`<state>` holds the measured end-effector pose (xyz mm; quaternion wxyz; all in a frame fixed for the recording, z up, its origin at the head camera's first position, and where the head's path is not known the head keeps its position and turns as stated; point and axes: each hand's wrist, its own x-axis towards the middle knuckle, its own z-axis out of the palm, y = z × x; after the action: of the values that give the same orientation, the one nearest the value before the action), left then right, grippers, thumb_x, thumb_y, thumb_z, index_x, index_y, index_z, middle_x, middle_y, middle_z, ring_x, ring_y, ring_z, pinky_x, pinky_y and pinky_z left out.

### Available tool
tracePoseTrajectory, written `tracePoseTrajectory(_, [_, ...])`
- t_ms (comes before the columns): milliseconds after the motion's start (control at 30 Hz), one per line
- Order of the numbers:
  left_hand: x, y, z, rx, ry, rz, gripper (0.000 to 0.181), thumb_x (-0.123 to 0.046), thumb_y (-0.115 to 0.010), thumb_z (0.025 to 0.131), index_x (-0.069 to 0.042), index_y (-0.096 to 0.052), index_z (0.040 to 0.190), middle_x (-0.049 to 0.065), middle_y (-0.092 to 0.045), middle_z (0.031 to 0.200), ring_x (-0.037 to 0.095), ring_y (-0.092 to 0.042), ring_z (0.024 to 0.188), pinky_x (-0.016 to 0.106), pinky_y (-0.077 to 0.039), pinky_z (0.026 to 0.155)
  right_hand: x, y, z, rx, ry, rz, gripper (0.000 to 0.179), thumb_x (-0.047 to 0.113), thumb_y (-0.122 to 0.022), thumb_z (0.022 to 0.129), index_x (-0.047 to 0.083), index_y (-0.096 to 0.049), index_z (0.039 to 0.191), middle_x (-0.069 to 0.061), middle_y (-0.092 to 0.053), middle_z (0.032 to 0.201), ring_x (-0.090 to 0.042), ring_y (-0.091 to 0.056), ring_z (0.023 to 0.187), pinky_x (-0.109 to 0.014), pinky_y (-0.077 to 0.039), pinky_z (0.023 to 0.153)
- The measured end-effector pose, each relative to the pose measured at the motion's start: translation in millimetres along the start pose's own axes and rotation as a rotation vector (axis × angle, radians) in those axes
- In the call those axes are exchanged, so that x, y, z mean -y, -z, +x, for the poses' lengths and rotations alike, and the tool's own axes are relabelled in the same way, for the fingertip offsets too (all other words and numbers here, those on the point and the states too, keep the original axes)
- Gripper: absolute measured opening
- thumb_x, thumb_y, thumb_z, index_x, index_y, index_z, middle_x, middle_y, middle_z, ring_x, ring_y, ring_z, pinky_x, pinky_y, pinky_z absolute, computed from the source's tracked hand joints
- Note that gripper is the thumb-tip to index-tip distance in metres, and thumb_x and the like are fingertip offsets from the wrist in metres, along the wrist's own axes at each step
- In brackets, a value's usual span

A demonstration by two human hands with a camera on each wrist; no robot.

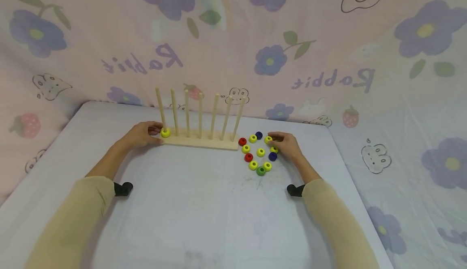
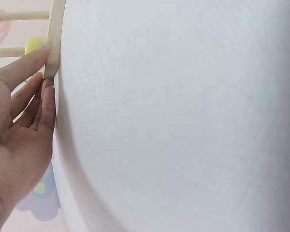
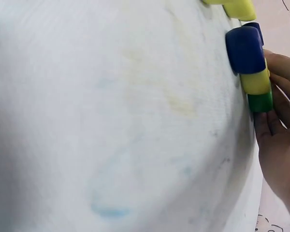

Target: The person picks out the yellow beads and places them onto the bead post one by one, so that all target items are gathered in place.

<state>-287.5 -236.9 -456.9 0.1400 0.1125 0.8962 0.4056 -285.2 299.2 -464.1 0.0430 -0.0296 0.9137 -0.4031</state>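
A wooden peg rack [image 1: 200, 142] stands on the table, with a row of upright pegs. One yellow bead [image 1: 166, 133] is at the foot of its leftmost peg. My left hand [image 1: 144, 134] grips that end of the base, the thumb in front and the other fingers behind. To the right of the rack my right hand [image 1: 286, 144] pinches a yellow bead [image 1: 268, 139] between thumb and index finger. Right beside this hand lie a dark blue bead [image 1: 273, 156] and another yellow bead [image 1: 274, 150]. In the right wrist view a green bead [image 3: 261, 102] sits close to the fingers.
Loose beads lie in a cluster off the rack's right end: red [image 1: 242, 141], yellow [image 1: 260, 152], dark blue [image 1: 258, 135] and green [image 1: 260, 171]. The white table [image 1: 204, 212] has faint stains near them. A patterned cloth [image 1: 226, 54] hangs behind and at the sides.
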Motion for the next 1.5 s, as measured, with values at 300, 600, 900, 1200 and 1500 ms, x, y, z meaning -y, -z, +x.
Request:
tracePoseTrajectory(300, [4.1,-1.1,3.3,-0.002,-0.022,-0.012,0.071,-0.012,-0.078,0.087,0.008,-0.04,0.145,0.028,-0.048,0.142,0.042,-0.048,0.129,0.051,-0.039,0.112,-2.5,-3.2,3.3,-0.042,0.001,-0.038,0.036,0.02,-0.073,0.092,0.009,-0.069,0.125,-0.012,-0.069,0.121,-0.027,-0.062,0.112,-0.042,-0.05,0.099])
tracePoseTrajectory(600, [3.2,-1.7,4.0,0.0,-0.024,-0.019,0.071,-0.011,-0.078,0.087,0.009,-0.04,0.144,0.029,-0.048,0.142,0.042,-0.048,0.13,0.051,-0.038,0.112,-3.5,-0.8,3.4,-0.073,-0.006,-0.085,0.035,0.027,-0.075,0.091,0.012,-0.071,0.123,-0.009,-0.07,0.12,-0.026,-0.062,0.114,-0.043,-0.049,0.102])
tracePoseTrajectory(900, [-0.1,-0.9,5.5,0.005,-0.027,-0.036,0.07,-0.007,-0.076,0.087,0.009,-0.039,0.145,0.029,-0.046,0.143,0.042,-0.046,0.131,0.051,-0.038,0.113,4.3,9.6,1.2,-0.104,0.048,-0.083,0.033,0.019,-0.074,0.092,0.009,-0.071,0.123,-0.013,-0.071,0.118,-0.028,-0.064,0.111,-0.043,-0.052,0.098])
tracePoseTrajectory(1200, [1.3,-1.1,2.2,-0.001,-0.011,-0.048,0.072,-0.01,-0.075,0.089,0.01,-0.036,0.147,0.03,-0.043,0.145,0.043,-0.044,0.132,0.052,-0.035,0.114,20.9,17.8,2.1,-0.115,0.081,-0.094,0.032,0.017,-0.072,0.093,0.01,-0.07,0.124,-0.011,-0.071,0.116,-0.026,-0.066,0.105,-0.041,-0.056,0.091])
tracePoseTrajectory(1500, [5.9,-3.8,0.8,0.009,0.006,-0.051,0.073,-0.009,-0.075,0.089,0.009,-0.036,0.147,0.029,-0.044,0.145,0.041,-0.044,0.132,0.05,-0.036,0.113,37.2,20.4,-4.4,-0.122,0.11,-0.024,0.032,0.022,-0.073,0.092,0.012,-0.071,0.123,-0.009,-0.069,0.121,-0.026,-0.069,0.105,-0.041,-0.058,0.089])
